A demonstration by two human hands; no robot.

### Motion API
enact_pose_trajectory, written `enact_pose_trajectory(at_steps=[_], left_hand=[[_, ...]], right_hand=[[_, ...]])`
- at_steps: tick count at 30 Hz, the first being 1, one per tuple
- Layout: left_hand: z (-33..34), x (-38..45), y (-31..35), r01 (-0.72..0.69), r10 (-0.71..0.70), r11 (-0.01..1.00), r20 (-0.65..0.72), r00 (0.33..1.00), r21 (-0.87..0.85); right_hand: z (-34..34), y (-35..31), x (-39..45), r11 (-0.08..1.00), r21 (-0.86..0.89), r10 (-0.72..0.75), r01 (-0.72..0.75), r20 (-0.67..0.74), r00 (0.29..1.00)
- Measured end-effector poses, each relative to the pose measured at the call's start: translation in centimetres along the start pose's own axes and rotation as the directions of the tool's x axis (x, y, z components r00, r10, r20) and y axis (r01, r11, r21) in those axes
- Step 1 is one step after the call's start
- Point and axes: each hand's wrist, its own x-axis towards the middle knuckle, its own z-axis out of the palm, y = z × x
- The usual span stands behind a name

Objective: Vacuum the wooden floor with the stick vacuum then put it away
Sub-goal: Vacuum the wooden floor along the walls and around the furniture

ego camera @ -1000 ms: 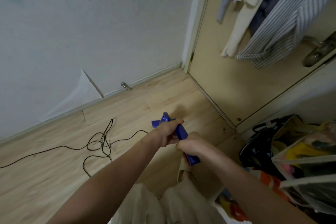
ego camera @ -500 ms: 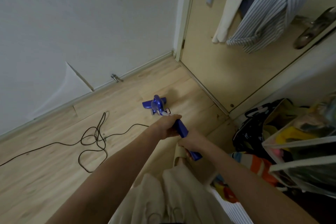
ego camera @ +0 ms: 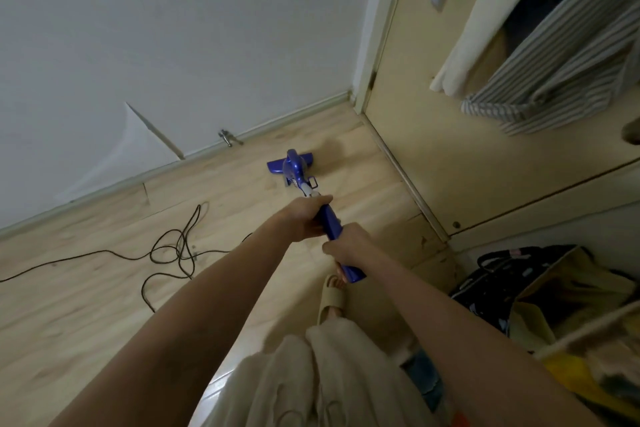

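A blue stick vacuum stands on the light wooden floor, its flat head close to the white baseboard and the door. My left hand grips the upper part of its blue handle. Lower on the same handle, my right hand grips it too. The handle's end sticks out below my right hand. Both arms are stretched forward.
A black power cord lies looped on the floor to the left. A metal door stop sits at the baseboard. The open door carries hanging clothes. Bags crowd the right. My slippered foot is below the handle.
The vacuum head has slid forward across the floor toward the wall and door, and my arms have stretched out. Both hands keep their grip on the handle.
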Motion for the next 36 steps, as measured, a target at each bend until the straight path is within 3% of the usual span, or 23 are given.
enact_pose_trajectory(at_steps=[8, 19, 26, 36], left_hand=[[2.1, 4.1, 5.0, 0.004, -0.007, 0.999, -0.070, 0.998, -0.046], [-0.1, 3.0, 3.7, 0.020, -0.015, 0.999, -0.118, 0.993, 0.039], [-2.4, -2.0, -0.7, 0.002, 0.004, 0.994, -0.057, 0.998, 0.108], [-8.3, -11.4, -11.8, -0.015, 0.017, 0.992, -0.011, 1.000, 0.125]], right_hand=[[-4.7, -2.3, 5.7, 0.997, -0.077, -0.030, 0.032, 0.029, 0.999], [-0.8, -1.6, 5.3, 1.000, 0.003, -0.030, 0.030, 0.001, 1.000], [3.7, 0.2, 0.1, 0.996, 0.089, -0.016, 0.014, 0.013, 1.000], [15.9, 3.2, -11.4, 0.986, 0.167, 0.036, -0.025, -0.064, 0.997]])
